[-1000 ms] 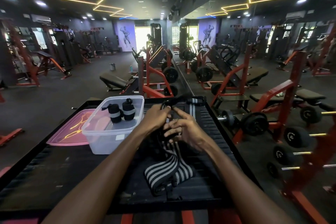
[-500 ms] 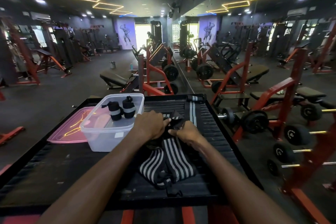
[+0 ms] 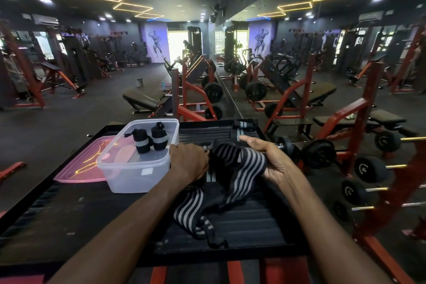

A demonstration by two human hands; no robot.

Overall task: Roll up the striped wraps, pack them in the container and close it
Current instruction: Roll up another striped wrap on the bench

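A long black-and-grey striped wrap (image 3: 232, 168) lies bunched on the black platform (image 3: 92, 214). My left hand (image 3: 187, 161) grips one end of it with curled fingers, just right of the container. My right hand (image 3: 269, 159) holds the wrap's wide middle, palm turned up, fingers reaching past its far edge. The wrap's loose tail (image 3: 198, 221) trails toward me. The clear plastic container (image 3: 129, 177) stands to the left with two rolled wraps (image 3: 149, 139) inside. Another striped wrap (image 3: 242, 128) lies stretched at the platform's far edge.
The pink lid (image 3: 80, 166) lies flat to the left of the container. A red rack of dumbbells (image 3: 368, 168) runs along the right side. Benches and red machines fill the gym floor beyond, and a mirror wall rises past the platform.
My right hand has opened out and moved right, spreading the wrap's middle wide. My left hand has stayed by the container, gripping the end. The bunched part has lifted off the platform.
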